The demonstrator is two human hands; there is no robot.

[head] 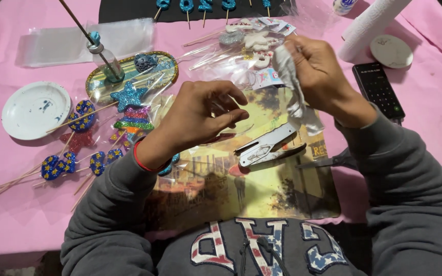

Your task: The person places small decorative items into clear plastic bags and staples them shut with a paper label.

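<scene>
Right hand (319,76): up over the far edge of the mat (277,199), fingers curled tight round a grey cloth (291,84) — the cloth hangs down from the fist, long axis near vertical, tail ending just above the stapler (268,148).
Left hand (200,115): hovering over the mat's left part, fingers bent in a loose pinch, thumb and forefinger tips nearly meeting; what sits between them, if anything, I cannot tell — maybe clear film.
Key relation: the cloth lies to the right of the left fingertips and a little farther from the body, near but apart; the right hand already has it, the left is the free one.
Stapler: silver, lying flat on the mat below both hands, long axis tilted up to the right, nearer the cloth's tail.
Around: glitter star (128,95) and toppers on sticks at left, white plate (35,110), small bottle (109,62), phone (378,89) at right.
</scene>
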